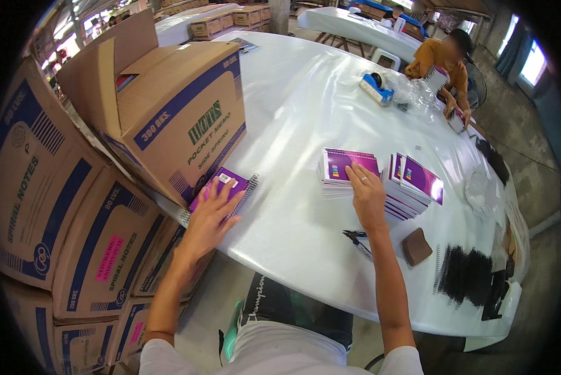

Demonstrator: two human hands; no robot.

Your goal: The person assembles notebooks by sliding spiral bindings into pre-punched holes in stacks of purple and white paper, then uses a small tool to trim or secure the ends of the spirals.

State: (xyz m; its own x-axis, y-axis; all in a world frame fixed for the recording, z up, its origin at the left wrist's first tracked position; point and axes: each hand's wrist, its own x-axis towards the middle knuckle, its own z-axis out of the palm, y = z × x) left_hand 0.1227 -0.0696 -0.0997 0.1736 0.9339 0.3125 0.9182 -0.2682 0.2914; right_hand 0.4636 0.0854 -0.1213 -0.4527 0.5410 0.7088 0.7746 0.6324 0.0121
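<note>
My left hand (209, 219) lies with spread fingers on top of small purple spiral notebooks (238, 181) at the table's left edge, against the large cardboard carton (183, 119). A barcode label shows on the top cover. Farther right, my right hand (369, 195) rests with outstretched fingers on a stack of purple-covered notebooks (335, 165). Just right of it stands a second, fanned-out stack (420, 178). Beside my right forearm lie dark-handled pliers (357, 237) and a brown block (416, 246).
More stacked cartons (93, 244) rise at the left. Black spiral coils (467, 275) lie in a heap at the near right of the white-covered table (287, 206). A blue tape dispenser (377, 89) and clear plastic sit farther back, near a co-worker (440, 59) holding notebooks.
</note>
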